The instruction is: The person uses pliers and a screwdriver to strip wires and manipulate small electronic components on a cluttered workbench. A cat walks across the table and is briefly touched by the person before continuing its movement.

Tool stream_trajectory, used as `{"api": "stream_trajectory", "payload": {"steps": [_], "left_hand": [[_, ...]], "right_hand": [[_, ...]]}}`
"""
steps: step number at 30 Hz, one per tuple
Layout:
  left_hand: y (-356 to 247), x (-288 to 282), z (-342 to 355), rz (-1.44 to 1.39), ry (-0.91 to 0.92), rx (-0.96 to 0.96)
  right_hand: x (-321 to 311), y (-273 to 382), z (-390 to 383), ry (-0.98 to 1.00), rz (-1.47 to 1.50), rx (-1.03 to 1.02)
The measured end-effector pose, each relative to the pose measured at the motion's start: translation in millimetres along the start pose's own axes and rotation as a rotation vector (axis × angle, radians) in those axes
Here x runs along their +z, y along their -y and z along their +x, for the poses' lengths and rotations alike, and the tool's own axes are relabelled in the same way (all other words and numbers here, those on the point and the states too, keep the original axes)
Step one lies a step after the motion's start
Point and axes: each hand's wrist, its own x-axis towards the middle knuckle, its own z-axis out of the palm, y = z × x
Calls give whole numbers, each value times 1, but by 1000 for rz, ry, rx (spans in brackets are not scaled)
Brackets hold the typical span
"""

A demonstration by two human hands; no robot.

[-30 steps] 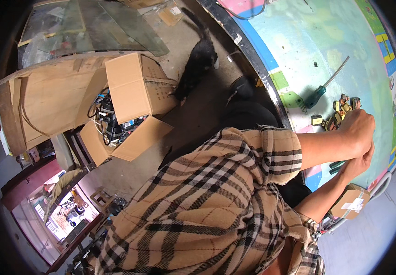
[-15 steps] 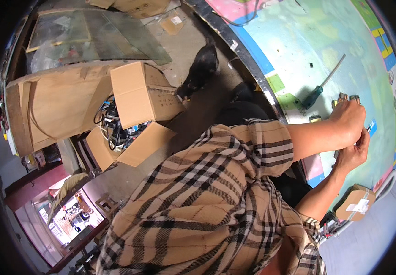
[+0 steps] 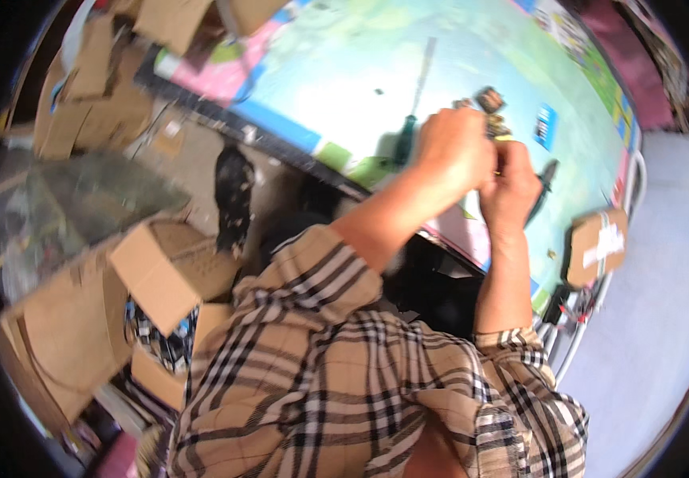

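Small blocky copper-brown and yellow metal-looking parts point(image 3: 491, 99) lie in a loose cluster on the glossy, pale blue-green patterned surface point(image 3: 328, 95), just past the hands at about one o'clock from the left knuckles. They look stiff and rather dense for their size, so each should feel solid though light enough for a fingertip grip; the copper portions may be the delicate side. Opposite flat faces seem the best place to pinch — thumb against forefinger, away from any edge or winding.

The left hand point(image 3: 454, 147) is curled, its fingers bent inward and its back turned up. The right hand point(image 3: 512, 187) meets it at three to four o'clock, its fingers folded toward the left hand. Both sit close together over the surface, but whatever may lie between the fingertips is hidden — I cannot tell whether either is clamped on something.

Farther out, a screwdriver with a dark green handle point(image 3: 405, 142) lies at nine to ten o'clock from the left hand, its shaft pointing to twelve. From the right hand, a flat blue rectangular card point(image 3: 545, 127) lies at one o'clock, a dark green hand tool point(image 3: 546, 185) at three, and a brown cardboard package with a white label point(image 3: 597, 247) at four to five.
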Motion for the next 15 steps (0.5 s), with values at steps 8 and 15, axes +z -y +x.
{"api": "stream_trajectory", "payload": {"steps": [8,15], "left_hand": [[-5,-4,1,-354,105,22],[-9,1,1,-929,302,-77]], "right_hand": [[-20,-10,-1,62,502,345],[-33,-16,4,146,1383,741]]}}
